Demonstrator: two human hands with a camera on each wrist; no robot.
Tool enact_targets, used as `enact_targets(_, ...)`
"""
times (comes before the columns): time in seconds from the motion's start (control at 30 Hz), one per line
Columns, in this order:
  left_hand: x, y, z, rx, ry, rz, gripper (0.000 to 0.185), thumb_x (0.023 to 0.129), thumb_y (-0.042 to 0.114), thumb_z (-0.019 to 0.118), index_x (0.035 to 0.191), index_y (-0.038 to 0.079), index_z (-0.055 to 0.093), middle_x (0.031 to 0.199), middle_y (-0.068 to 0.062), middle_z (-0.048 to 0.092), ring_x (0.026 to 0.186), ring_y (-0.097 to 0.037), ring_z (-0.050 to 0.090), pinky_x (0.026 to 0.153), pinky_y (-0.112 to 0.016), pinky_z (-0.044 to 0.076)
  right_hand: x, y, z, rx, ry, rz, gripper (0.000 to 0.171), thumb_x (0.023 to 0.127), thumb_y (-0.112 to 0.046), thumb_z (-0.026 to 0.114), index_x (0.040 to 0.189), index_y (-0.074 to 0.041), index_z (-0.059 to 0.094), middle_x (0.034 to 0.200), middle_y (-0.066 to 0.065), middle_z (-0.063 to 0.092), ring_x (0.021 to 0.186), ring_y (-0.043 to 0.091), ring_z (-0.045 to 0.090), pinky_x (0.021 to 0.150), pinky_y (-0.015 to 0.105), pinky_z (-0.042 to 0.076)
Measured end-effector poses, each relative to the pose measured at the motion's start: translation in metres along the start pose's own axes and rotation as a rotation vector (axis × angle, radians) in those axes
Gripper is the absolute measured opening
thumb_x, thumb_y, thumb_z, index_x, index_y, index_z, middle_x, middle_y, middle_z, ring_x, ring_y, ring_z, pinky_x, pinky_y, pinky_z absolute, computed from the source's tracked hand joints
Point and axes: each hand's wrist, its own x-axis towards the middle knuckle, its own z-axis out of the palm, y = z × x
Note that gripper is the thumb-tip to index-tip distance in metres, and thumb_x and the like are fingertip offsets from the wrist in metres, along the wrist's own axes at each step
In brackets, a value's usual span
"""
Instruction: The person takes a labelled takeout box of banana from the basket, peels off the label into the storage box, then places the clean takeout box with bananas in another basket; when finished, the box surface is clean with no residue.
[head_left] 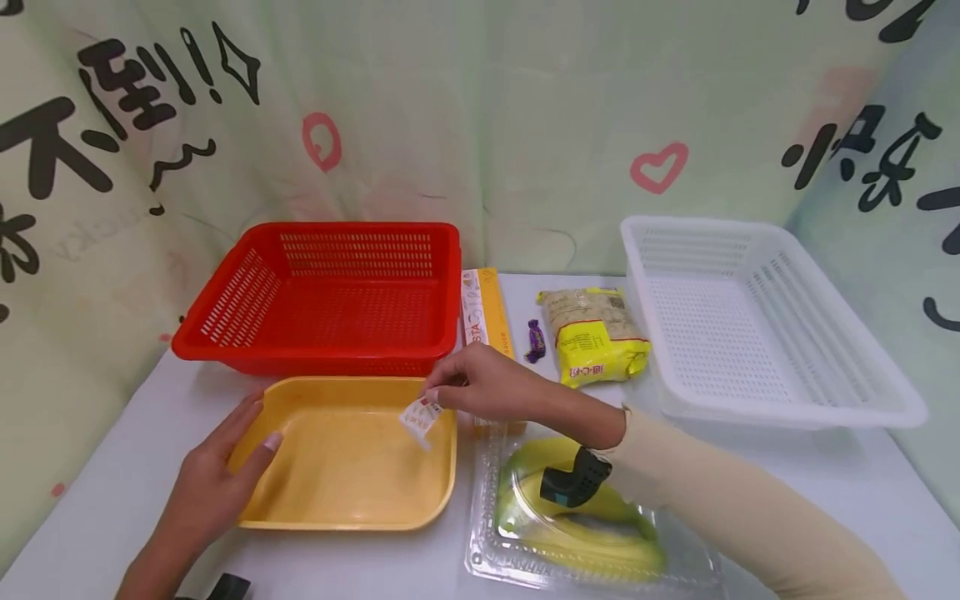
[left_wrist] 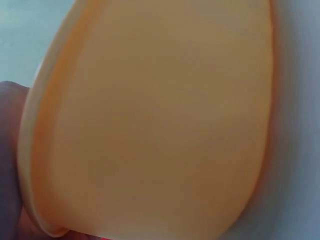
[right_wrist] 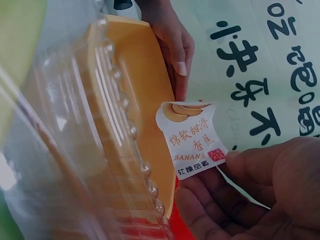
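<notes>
Nearest, the left hand point(head_left: 217, 479) rests with straight fingers on the near-left rim of the yellow tray point(head_left: 352, 500) on the desk point(head_left: 862, 475). Right of the tray lies a clear box point(head_left: 675, 567) with bananas point(head_left: 592, 533). Just beyond, the right hand point(head_left: 487, 387) pinches a banana label point(head_left: 420, 415) between thumb and fingertips, holding it over the tray's far-right corner. Farther off stand a red basket point(head_left: 322, 292) at left, a white basket point(head_left: 757, 317) at right, and snack packets point(head_left: 596, 333) between them.
</notes>
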Motion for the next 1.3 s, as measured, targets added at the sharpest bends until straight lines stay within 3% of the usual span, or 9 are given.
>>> enact_targets(0.23,-0.001,0.002,0.0,0.006,0.015,0.018,0.067,0.1,0.035,0.055,0.149,-0.003,0.031,0.152,-0.019,0.034,0.137,-0.043,0.031,0.098,-0.063,0.036,-0.001,-0.001,0.003,0.005,-0.039,0.006,0.023,0.095,-0.006,0.062,0.116,-0.006,0.071,0.104,-0.001,0.071,0.09,0.014,0.06,0.073,0.022,0.052)
enact_targets(0.57,-0.002,0.002,0.002,0.039,0.026,0.021,0.069,0.098,0.037,0.056,0.15,-0.001,0.03,0.153,-0.018,0.032,0.137,-0.043,0.031,0.098,-0.062,0.037,-0.004,0.0,-0.004,-0.019,-0.045,-0.037,0.021,0.096,-0.006,0.06,0.113,-0.005,0.072,0.104,-0.003,0.071,0.089,0.013,0.06,0.076,0.022,0.053)
enact_targets(0.8,-0.002,0.002,0.001,0.05,0.02,0.015,0.07,0.098,0.038,0.056,0.15,0.0,0.029,0.154,-0.017,0.032,0.137,-0.042,0.031,0.098,-0.061,0.038,-0.012,0.002,-0.013,0.021,-0.019,-0.061,0.02,0.096,-0.005,0.059,0.111,-0.005,0.073,0.107,0.0,0.07,0.093,0.015,0.063,0.078,0.024,0.054)
enact_targets(1.1,0.001,0.004,-0.005,0.09,-0.031,0.005,0.07,0.098,0.039,0.056,0.149,-0.002,0.031,0.153,-0.02,0.032,0.136,-0.045,0.032,0.097,-0.061,0.039,-0.033,0.008,-0.027,0.007,0.02,-0.038,0.021,0.095,-0.009,0.062,0.113,-0.006,0.072,0.105,0.001,0.072,0.088,0.02,0.063,0.075,0.027,0.055)
enact_targets(1.3,0.001,0.012,-0.009,0.132,-0.063,0.027,0.071,0.098,0.04,0.055,0.149,-0.004,0.031,0.153,-0.022,0.031,0.136,-0.046,0.031,0.096,-0.061,0.039,-0.049,0.014,-0.036,-0.017,0.067,-0.028,0.021,0.095,-0.008,0.062,0.113,-0.005,0.072,0.1,-0.002,0.072,0.076,0.02,0.058,0.061,0.023,0.048)
